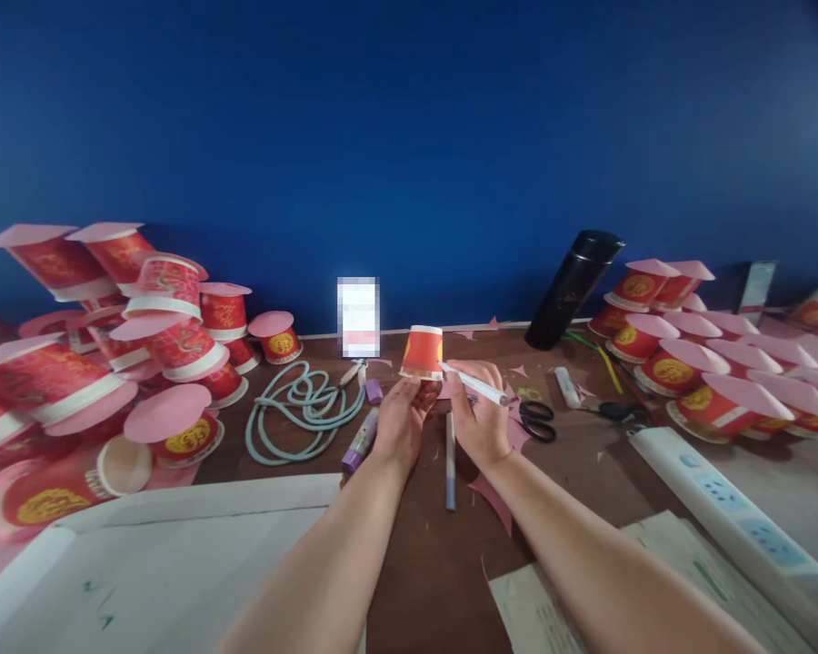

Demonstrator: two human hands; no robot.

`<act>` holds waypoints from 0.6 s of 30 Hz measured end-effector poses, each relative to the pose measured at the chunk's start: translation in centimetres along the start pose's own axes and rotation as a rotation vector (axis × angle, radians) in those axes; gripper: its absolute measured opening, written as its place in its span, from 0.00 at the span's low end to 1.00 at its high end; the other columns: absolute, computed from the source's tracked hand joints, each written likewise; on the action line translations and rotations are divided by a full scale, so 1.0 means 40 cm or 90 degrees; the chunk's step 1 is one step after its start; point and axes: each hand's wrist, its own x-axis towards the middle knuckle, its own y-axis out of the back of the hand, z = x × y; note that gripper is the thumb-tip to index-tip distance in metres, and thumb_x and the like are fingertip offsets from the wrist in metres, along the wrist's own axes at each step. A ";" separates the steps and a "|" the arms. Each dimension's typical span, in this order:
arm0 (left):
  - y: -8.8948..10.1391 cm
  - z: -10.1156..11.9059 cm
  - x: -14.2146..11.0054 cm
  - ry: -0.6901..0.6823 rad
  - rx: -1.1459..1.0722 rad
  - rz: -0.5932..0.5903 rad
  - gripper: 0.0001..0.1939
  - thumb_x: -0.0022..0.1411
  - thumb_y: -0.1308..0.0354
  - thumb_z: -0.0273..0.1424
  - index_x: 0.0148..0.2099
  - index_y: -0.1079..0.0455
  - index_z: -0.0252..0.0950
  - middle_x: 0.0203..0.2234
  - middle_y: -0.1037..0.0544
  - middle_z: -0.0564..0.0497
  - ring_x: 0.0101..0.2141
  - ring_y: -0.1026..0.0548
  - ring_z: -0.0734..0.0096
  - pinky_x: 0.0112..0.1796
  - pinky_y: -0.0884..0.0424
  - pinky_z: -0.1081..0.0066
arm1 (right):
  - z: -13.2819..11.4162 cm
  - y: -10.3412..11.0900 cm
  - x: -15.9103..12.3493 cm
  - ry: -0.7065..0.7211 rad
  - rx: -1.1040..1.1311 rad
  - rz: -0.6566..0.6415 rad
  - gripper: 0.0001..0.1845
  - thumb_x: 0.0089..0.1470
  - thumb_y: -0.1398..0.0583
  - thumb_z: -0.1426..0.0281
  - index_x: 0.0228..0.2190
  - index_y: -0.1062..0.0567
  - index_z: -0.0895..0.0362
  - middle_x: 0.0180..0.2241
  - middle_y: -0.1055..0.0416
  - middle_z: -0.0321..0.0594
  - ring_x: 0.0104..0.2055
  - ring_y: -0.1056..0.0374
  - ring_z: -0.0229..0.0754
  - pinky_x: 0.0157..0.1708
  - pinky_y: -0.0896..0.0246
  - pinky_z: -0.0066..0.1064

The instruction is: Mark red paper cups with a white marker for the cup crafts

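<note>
Your forearms, foremost; left hand pinching one upturned red cup; right hand pinching one white marker, tip near cup.

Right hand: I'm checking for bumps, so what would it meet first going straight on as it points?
Most likely the red cup in the left hand; the white pen in the right hand points at its side, perhaps touching, though depth is unclear.

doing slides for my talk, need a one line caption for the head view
The left hand holds a red paper cup upside down; the right hand holds a white pen beside it.
</note>
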 end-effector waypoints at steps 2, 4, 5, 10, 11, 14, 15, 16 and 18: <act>0.000 -0.002 0.001 -0.013 0.000 0.002 0.07 0.49 0.36 0.29 0.30 0.30 0.32 0.25 0.25 0.52 0.29 0.26 0.78 0.37 0.33 0.75 | -0.005 0.001 -0.002 0.005 -0.010 -0.014 0.09 0.56 0.43 0.70 0.40 0.28 0.54 0.40 0.27 0.41 0.44 0.34 0.43 0.46 0.36 0.40; 0.000 -0.003 0.000 -0.022 0.002 0.002 0.07 0.49 0.36 0.29 0.31 0.30 0.32 0.26 0.25 0.52 0.30 0.26 0.77 0.38 0.32 0.74 | -0.009 0.000 -0.003 0.008 -0.015 -0.023 0.09 0.56 0.43 0.70 0.40 0.28 0.53 0.40 0.27 0.41 0.44 0.33 0.43 0.46 0.36 0.40; 0.000 -0.004 0.000 -0.021 0.006 -0.001 0.07 0.49 0.37 0.29 0.31 0.30 0.32 0.26 0.25 0.52 0.30 0.26 0.77 0.39 0.32 0.73 | -0.009 0.000 -0.004 0.012 -0.015 -0.024 0.09 0.56 0.43 0.70 0.41 0.28 0.53 0.39 0.27 0.40 0.44 0.33 0.43 0.46 0.36 0.40; -0.002 -0.005 -0.002 -0.026 0.039 0.027 0.06 0.49 0.37 0.29 0.29 0.30 0.33 0.25 0.27 0.53 0.30 0.27 0.77 0.38 0.33 0.73 | -0.004 -0.002 -0.008 0.033 -0.011 -0.022 0.11 0.56 0.43 0.72 0.42 0.28 0.52 0.40 0.28 0.40 0.45 0.34 0.43 0.47 0.36 0.40; -0.001 -0.006 -0.002 -0.030 0.051 0.028 0.05 0.49 0.37 0.30 0.29 0.29 0.33 0.25 0.27 0.53 0.30 0.27 0.77 0.38 0.33 0.73 | -0.003 -0.001 -0.009 0.033 -0.011 -0.019 0.12 0.56 0.43 0.72 0.42 0.28 0.52 0.40 0.28 0.40 0.45 0.34 0.43 0.48 0.37 0.41; 0.003 -0.009 -0.001 -0.048 0.085 0.010 0.05 0.50 0.38 0.30 0.30 0.29 0.33 0.26 0.27 0.52 0.31 0.28 0.76 0.37 0.34 0.73 | -0.005 0.000 -0.009 0.044 -0.006 -0.017 0.12 0.56 0.43 0.72 0.43 0.28 0.52 0.41 0.28 0.41 0.46 0.34 0.44 0.48 0.37 0.42; 0.005 -0.010 0.000 -0.055 0.088 0.003 0.05 0.51 0.38 0.30 0.30 0.29 0.34 0.26 0.27 0.52 0.31 0.28 0.76 0.37 0.34 0.74 | -0.007 0.001 -0.009 0.047 -0.002 -0.019 0.12 0.56 0.44 0.73 0.43 0.28 0.52 0.41 0.28 0.41 0.45 0.34 0.44 0.47 0.36 0.42; 0.007 -0.010 0.001 -0.062 0.086 -0.002 0.05 0.51 0.38 0.31 0.30 0.29 0.34 0.26 0.27 0.53 0.31 0.28 0.76 0.38 0.34 0.74 | -0.010 0.001 -0.009 0.048 0.001 -0.023 0.12 0.56 0.44 0.73 0.43 0.29 0.52 0.40 0.28 0.41 0.45 0.34 0.44 0.47 0.36 0.42; 0.009 -0.012 0.003 -0.060 0.079 -0.009 0.05 0.52 0.39 0.31 0.30 0.29 0.35 0.26 0.28 0.53 0.31 0.29 0.77 0.37 0.34 0.74 | -0.014 0.001 -0.009 0.042 0.005 -0.031 0.12 0.56 0.43 0.73 0.43 0.29 0.52 0.41 0.28 0.41 0.44 0.34 0.44 0.46 0.36 0.42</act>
